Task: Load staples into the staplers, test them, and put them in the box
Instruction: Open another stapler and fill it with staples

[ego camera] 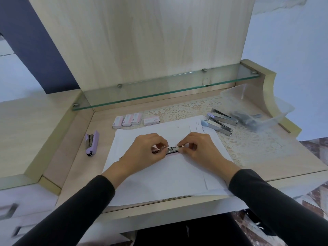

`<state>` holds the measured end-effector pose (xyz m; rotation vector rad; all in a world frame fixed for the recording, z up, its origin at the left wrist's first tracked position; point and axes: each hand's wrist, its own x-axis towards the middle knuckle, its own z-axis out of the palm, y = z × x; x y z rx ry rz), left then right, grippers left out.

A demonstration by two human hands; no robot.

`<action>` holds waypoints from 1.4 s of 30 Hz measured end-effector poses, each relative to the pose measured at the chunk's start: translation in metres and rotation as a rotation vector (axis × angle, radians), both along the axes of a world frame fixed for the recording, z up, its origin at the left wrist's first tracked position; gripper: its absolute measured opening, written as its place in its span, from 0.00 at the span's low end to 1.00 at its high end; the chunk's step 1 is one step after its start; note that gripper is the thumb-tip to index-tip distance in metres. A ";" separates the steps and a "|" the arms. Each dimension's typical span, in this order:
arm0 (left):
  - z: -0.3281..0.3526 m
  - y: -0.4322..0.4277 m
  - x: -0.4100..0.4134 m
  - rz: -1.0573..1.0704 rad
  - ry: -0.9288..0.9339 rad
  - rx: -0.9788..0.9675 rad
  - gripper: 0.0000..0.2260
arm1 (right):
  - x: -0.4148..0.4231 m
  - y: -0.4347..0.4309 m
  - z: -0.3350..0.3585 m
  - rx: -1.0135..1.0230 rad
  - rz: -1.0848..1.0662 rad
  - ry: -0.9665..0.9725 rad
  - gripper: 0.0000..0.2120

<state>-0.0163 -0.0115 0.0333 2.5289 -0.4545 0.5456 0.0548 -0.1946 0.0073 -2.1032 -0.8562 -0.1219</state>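
— Where's the stapler (173, 149) being loaded?

— Right between the two hands, low over the sheets of paper (159, 178). Its long axis runs side to side, one end in each hand.

— And the hands?

— Both are pinched on it. The left hand (147, 151) grips its left end, the right hand (196, 148) its right end, fingertips at the open metal channel. Neither is nearer; they meet on it.

— Staples in yet?

— Too small to tell. I'd judge loading is under way.

— Next?

— Likely closing it along that same line, then testing on the paper under the hands.

— What else is around?

— Staple boxes (127, 120) lie beyond the left hand, a purple stapler (92, 143) well out to its left. Beyond the right hand lie two open staplers (220, 120), and farther right the clear plastic box (255, 107).
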 end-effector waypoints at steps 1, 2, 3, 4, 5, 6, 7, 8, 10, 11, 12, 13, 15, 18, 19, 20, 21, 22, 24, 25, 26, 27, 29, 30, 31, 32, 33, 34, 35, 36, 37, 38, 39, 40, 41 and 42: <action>0.000 0.000 -0.001 0.008 -0.005 -0.011 0.03 | 0.000 0.000 0.000 -0.004 0.000 -0.005 0.04; -0.001 0.000 -0.003 0.023 -0.016 -0.035 0.03 | -0.001 0.000 0.001 -0.006 0.000 -0.011 0.04; -0.002 0.001 -0.005 0.048 -0.021 -0.071 0.03 | -0.001 0.000 0.001 -0.007 0.000 -0.015 0.04; -0.003 0.002 -0.007 0.081 -0.021 -0.115 0.04 | -0.001 0.000 0.000 -0.010 0.000 -0.017 0.04; -0.004 0.005 -0.010 0.112 -0.020 -0.149 0.04 | 0.000 0.000 0.000 -0.012 -0.001 -0.021 0.04; -0.006 0.008 -0.013 0.137 -0.026 -0.158 0.04 | 0.000 0.000 -0.001 -0.015 -0.003 -0.024 0.04; -0.006 0.011 -0.016 0.161 -0.029 -0.144 0.04 | 0.001 -0.001 -0.001 -0.017 -0.003 -0.026 0.04; -0.006 0.012 -0.020 0.189 -0.019 -0.121 0.07 | 0.001 -0.001 -0.001 -0.021 -0.003 -0.027 0.04; -0.004 0.010 -0.025 0.251 0.043 -0.078 0.17 | 0.001 -0.001 -0.001 -0.024 -0.001 -0.028 0.03; -0.004 0.007 -0.025 0.284 0.083 -0.068 0.22 | 0.001 -0.001 -0.001 -0.023 0.000 -0.027 0.03; -0.004 0.005 -0.024 0.322 0.126 -0.061 0.25 | 0.000 -0.001 -0.001 -0.018 0.002 -0.028 0.03; -0.004 0.004 -0.023 0.356 0.157 -0.034 0.25 | 0.000 -0.001 0.000 -0.013 0.004 -0.030 0.02; -0.007 0.006 -0.018 0.390 0.182 0.094 0.18 | -0.002 -0.001 0.002 -0.011 0.003 -0.034 0.02; -0.013 0.005 -0.014 0.396 0.122 0.157 0.10 | -0.003 0.000 0.003 -0.029 -0.018 -0.072 0.03; -0.016 0.005 -0.013 0.391 0.061 0.140 0.10 | -0.002 0.000 0.002 -0.020 -0.025 -0.093 0.03; -0.019 0.004 -0.011 0.381 0.007 0.120 0.10 | -0.001 0.001 0.002 -0.006 -0.029 -0.118 0.04; -0.022 0.003 -0.010 0.370 -0.042 0.096 0.10 | 0.000 0.002 0.002 0.006 -0.034 -0.144 0.05; -0.024 0.002 -0.009 0.364 -0.079 0.074 0.10 | 0.002 0.002 0.002 0.011 -0.039 -0.168 0.05; -0.027 0.002 -0.008 0.363 -0.092 0.032 0.10 | 0.005 0.001 0.002 0.009 -0.042 -0.210 0.07; -0.029 0.003 -0.008 0.367 -0.089 0.005 0.11 | 0.005 0.001 0.001 0.005 -0.040 -0.227 0.08; -0.031 0.004 -0.007 0.373 -0.092 -0.018 0.12 | 0.005 0.000 0.000 0.004 -0.036 -0.243 0.08; -0.032 0.005 -0.007 0.375 -0.091 -0.030 0.12 | 0.005 0.000 -0.001 0.005 -0.031 -0.258 0.08; -0.034 0.005 -0.006 0.367 -0.087 -0.046 0.14 | 0.003 0.001 -0.003 0.000 -0.029 -0.302 0.06; -0.035 0.006 -0.006 0.364 -0.086 -0.055 0.13 | 0.002 0.001 -0.003 -0.009 -0.033 -0.335 0.07; -0.035 0.006 -0.006 0.359 -0.083 -0.061 0.13 | 0.002 0.000 -0.003 -0.024 -0.037 -0.377 0.07; -0.035 0.006 -0.005 0.355 -0.082 -0.063 0.13 | 0.002 -0.001 -0.003 -0.049 -0.037 -0.425 0.08; -0.035 0.007 -0.005 0.353 -0.079 -0.065 0.13 | 0.001 -0.003 -0.003 -0.077 -0.032 -0.469 0.09; -0.035 0.007 -0.005 0.352 -0.077 -0.069 0.13 | 0.001 -0.004 -0.003 -0.101 -0.024 -0.500 0.10; -0.035 0.007 -0.005 0.351 -0.074 -0.073 0.14 | 0.002 -0.006 -0.003 -0.116 -0.015 -0.518 0.11; -0.036 0.007 -0.005 0.352 -0.074 -0.074 0.14 | 0.002 -0.007 -0.003 -0.124 -0.006 -0.526 0.11; -0.036 0.007 -0.005 0.353 -0.073 -0.077 0.14 | 0.002 -0.008 -0.002 -0.128 0.000 -0.531 0.12; -0.036 0.007 -0.005 0.354 -0.074 -0.080 0.14 | 0.001 -0.009 -0.002 -0.133 0.002 -0.534 0.12; -0.036 0.007 -0.005 0.353 -0.077 -0.082 0.14 | 0.001 -0.009 -0.001 -0.138 0.002 -0.539 0.12; -0.036 0.007 -0.005 0.350 -0.080 -0.083 0.13 | 0.001 -0.009 0.000 -0.143 0.004 -0.541 0.12; -0.036 0.007 -0.005 0.347 -0.085 -0.081 0.13 | 0.001 -0.009 0.000 -0.149 0.007 -0.542 0.12; -0.036 0.007 -0.005 0.344 -0.090 -0.079 0.13 | 0.002 -0.009 0.000 -0.156 0.013 -0.541 0.12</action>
